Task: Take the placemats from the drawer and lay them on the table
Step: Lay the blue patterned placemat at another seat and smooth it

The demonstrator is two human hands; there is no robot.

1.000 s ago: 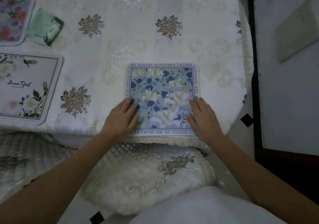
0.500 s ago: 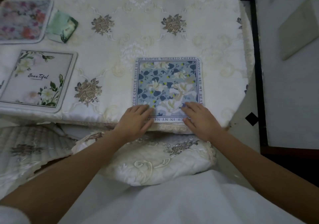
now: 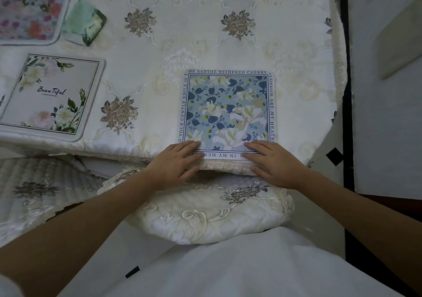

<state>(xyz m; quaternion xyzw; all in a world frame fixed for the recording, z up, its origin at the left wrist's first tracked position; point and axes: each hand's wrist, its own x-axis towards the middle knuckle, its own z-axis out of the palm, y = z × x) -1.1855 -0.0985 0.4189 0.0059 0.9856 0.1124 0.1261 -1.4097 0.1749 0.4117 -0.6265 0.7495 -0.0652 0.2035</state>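
Your blue floral placemat lies flat on the table, its near edge right at the table's edge in front of you. It looks almost square, so no long axis can be told. Its sides run straight away from you, and the far border lettering reads upright. Your left hand and right hand are released, straight fingers pressing the near corners. Well apart to the left lie a white "Beautiful" placemat, a pink floral placemat and a green packet. A cream chair cushion sits below your wrists.
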